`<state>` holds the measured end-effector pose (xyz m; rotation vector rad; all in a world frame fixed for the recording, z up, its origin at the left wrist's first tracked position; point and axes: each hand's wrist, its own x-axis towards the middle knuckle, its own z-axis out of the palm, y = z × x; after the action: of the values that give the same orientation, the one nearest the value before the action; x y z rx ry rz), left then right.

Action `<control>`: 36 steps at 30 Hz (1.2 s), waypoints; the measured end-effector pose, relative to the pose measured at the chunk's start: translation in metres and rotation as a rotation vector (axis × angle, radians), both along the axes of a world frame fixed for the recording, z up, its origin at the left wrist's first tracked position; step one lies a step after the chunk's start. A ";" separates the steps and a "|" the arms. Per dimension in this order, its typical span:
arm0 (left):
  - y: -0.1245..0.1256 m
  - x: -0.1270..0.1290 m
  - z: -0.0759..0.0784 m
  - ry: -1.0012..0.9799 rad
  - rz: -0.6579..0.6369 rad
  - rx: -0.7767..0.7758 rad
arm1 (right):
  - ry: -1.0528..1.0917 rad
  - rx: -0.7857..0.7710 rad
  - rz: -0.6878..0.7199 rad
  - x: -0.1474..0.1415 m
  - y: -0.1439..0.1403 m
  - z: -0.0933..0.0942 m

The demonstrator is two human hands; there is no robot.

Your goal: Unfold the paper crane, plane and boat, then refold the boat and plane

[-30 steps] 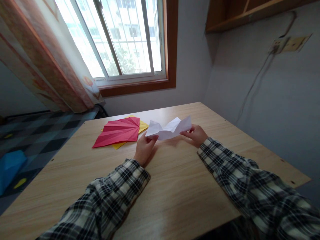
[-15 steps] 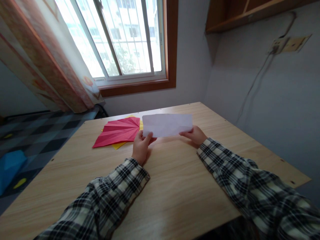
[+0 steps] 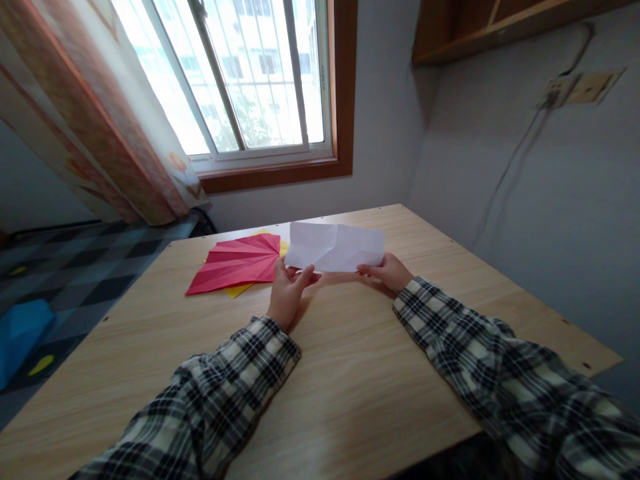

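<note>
A white sheet of paper (image 3: 336,247), folded into a long strip with creases across it, is held up above the far half of the table. My left hand (image 3: 290,290) grips its lower left corner, thumb in front and fingers partly behind. At the lower right corner, my right hand (image 3: 390,270) pinches the paper between thumb and fingers. Just left of my left hand lies a red pleated paper (image 3: 240,260) with fan-like creases. Yellow paper (image 3: 237,291) shows from beneath the red one.
The wooden table (image 3: 350,373) reaches toward the wall under a barred window (image 3: 250,73). A curtain (image 3: 105,113) hangs at the left, above a checked bed (image 3: 75,280) with a blue object (image 3: 23,337) on it. A wall socket (image 3: 557,91) and cable are at the right.
The white paper's face, nearly flat before, now shows clear creases and a bend near its middle. My left hand has shifted slightly right, its thumb lower on the paper.
</note>
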<state>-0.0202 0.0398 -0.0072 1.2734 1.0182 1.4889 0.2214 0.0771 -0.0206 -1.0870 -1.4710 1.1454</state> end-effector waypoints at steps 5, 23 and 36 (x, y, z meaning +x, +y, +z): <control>-0.001 0.000 0.000 0.004 0.012 -0.020 | 0.009 0.056 0.041 0.002 0.002 -0.004; 0.006 -0.003 -0.005 -0.011 0.055 0.052 | -0.048 0.132 0.119 0.003 0.003 -0.013; 0.009 -0.002 -0.010 0.039 0.024 0.139 | -0.086 0.087 0.126 -0.001 -0.002 -0.008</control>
<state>-0.0221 0.0492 -0.0168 1.3972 0.9719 1.5811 0.2200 0.0750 -0.0282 -1.0061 -1.6611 1.1216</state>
